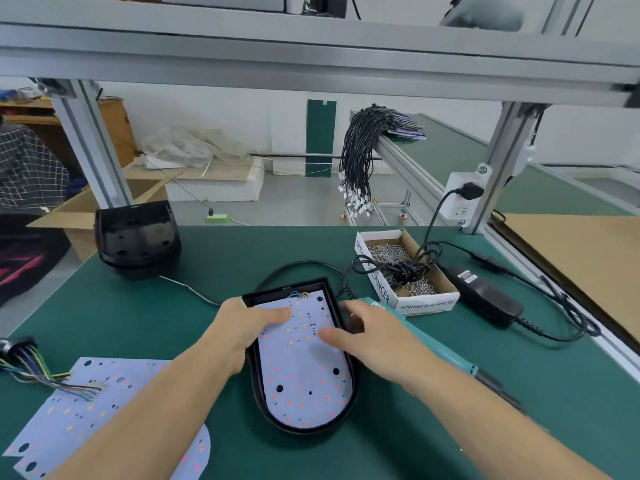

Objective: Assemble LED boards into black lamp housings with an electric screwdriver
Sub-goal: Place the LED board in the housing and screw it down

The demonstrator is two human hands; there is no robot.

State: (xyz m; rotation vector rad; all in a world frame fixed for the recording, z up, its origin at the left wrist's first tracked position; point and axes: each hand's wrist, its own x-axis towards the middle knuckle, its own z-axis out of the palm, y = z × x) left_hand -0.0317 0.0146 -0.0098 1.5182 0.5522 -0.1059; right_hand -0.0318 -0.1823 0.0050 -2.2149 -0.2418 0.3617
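Note:
A black lamp housing (352, 393) lies on the green mat in front of me, with a white LED board (304, 375) seated inside it. My left hand (247, 329) grips the housing's left rim, thumb lying on the board. My right hand (367, 332) holds the right rim, its thumb pressing on the board; its fingers are blurred. The teal electric screwdriver (453, 358) lies on the mat under my right forearm, held by neither hand.
An open box of screws (427, 304) stands right of the housing, with a coiled cable on it and a black power adapter (485, 292) beside it. Stacked black housings (136, 237) sit at the back left. Spare LED boards (86, 410) with a wire bundle (20, 358) lie at the near left.

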